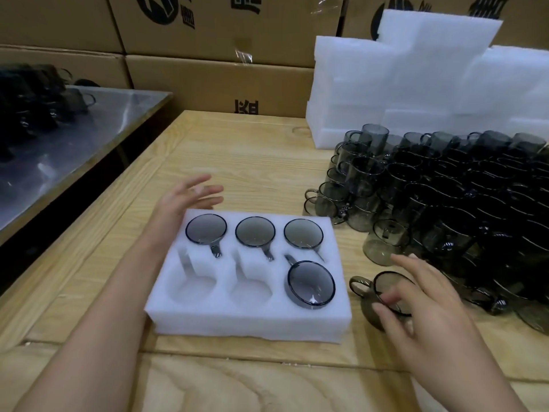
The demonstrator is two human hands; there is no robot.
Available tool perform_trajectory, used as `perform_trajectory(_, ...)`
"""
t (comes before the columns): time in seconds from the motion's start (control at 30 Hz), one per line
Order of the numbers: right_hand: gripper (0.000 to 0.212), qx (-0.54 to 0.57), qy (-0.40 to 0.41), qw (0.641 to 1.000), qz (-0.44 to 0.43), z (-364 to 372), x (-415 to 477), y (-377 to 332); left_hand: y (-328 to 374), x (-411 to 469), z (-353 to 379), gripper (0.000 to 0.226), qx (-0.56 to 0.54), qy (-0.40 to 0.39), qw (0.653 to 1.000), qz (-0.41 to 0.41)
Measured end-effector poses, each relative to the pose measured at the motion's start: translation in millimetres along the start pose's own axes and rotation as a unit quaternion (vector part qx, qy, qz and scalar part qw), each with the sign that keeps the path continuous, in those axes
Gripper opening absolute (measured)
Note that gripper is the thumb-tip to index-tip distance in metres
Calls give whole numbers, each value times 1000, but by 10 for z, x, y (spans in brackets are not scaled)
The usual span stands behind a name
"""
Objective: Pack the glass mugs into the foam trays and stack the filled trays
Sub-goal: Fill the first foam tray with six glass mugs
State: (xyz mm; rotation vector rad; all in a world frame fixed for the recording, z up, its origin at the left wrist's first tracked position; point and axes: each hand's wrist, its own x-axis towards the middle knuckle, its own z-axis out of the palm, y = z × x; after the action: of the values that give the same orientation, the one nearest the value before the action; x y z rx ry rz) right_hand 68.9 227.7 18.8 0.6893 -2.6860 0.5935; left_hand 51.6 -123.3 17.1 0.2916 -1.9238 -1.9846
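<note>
A white foam tray [252,318] with six round pockets lies on the wooden table in front of me. Smoky glass mugs fill its three far pockets, and one more mug [310,283] sits in the near right pocket. The near left and near middle pockets hold nothing. My left hand [185,200] hovers open over the tray's far left corner, fingers straight. My right hand [416,301] reaches with spread fingers onto a loose mug [375,292] standing just right of the tray, fingertips at its rim.
A dense heap of several smoky glass mugs [445,197] covers the table's right side. Stacked white foam trays [416,84] stand behind it. Cardboard boxes [208,69] line the back. A metal table [59,138] with dark mugs stands at the left.
</note>
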Motion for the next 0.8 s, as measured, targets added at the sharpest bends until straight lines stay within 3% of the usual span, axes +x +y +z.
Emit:
perform_trajectory(0.13, 26, 51, -85, 994, 50, 12, 93, -58, -49, -54, -38, 44, -126, -42, 990, -53)
perform_trajectory(0.23, 23, 34, -121, 992, 20, -26, 136, -65, -54, -51, -23, 45, -66, -48, 996, -44)
perform_trajectory(0.3, 36, 32, -143, 989, 13, -67, 143, -70, -43, -37, 10, 39, -41, -46, 998, -32)
perform_trajectory(0.4, 48, 33, -66, 996, 40, -157, 174, -111, -37, -33, 28, 38, -47, -41, 998, -32)
perform_trajectory(0.5, 56, 139, 36, 988, 57, -337, 289, -325, -43, -22, 25, 44, -38, -45, 998, -27)
perform_trajectory(0.6, 63, 188, 31, 982, -21, -394, 434, -664, -54, -20, 24, 43, -40, -48, 998, -28)
perform_trajectory(0.8, 55, 191, -125, 964, -134, -115, 691, -1242, -67, -20, 27, 42, -63, -38, 996, -47)
